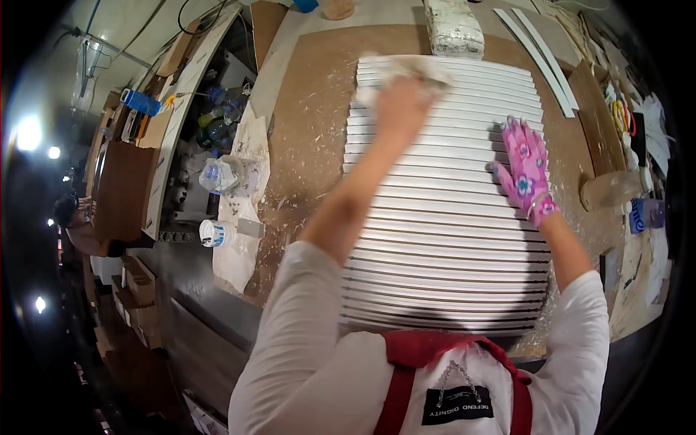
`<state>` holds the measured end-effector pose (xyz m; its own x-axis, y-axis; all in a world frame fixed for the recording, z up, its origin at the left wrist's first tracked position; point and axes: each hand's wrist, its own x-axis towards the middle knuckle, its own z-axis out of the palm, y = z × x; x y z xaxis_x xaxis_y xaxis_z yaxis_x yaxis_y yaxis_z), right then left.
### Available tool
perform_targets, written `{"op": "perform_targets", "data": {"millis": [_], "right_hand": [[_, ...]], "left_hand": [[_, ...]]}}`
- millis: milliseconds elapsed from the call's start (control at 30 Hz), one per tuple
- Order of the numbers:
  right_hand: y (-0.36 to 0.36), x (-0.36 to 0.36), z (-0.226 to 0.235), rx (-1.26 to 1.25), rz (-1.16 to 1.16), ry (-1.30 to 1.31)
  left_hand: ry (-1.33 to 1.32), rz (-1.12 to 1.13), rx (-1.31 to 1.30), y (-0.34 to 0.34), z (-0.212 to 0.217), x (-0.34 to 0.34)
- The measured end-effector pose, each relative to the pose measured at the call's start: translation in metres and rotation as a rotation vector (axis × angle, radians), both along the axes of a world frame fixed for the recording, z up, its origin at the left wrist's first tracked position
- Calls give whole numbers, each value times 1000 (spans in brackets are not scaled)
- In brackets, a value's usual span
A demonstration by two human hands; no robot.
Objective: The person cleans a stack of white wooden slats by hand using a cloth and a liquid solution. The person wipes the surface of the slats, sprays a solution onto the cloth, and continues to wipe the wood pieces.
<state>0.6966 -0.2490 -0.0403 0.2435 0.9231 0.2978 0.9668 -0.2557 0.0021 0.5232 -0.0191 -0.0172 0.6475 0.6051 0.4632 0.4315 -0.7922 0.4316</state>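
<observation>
Many slim white strips (442, 217) lie side by side across a brown board (312, 94), forming one ridged panel in front of me. At its far end my left hand (401, 109), bare, is closed on a pale cloth (433, 75) that rests against the strips. Hand and cloth are smeared by motion. My right hand (525, 168) wears a pink flowered glove with darkened fingertips. It lies flat on the strips near their right ends, fingers stretched out, holding nothing.
Beyond the panel stands a white, paint-crusted block (454, 32). Two loose white strips (540, 61) lie at the far right, above a translucent container (607, 190). A white tub (213, 233) and a clear plastic bag (221, 174) sit left. Another person (85, 233) is at the far left.
</observation>
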Motion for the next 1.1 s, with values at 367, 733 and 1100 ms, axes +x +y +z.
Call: {"op": "perform_targets", "data": {"millis": [367,733,1100], "right_hand": [[40,19,-17,-69,-118,23],[44,17,-14,-61,-94,26],[87,61,-8,171,-47,-118]], "left_hand": [[308,482,-384,72,-22,-105],[136,-72,228,38,-85,67],[-41,-167,175,76,-15,25]]}}
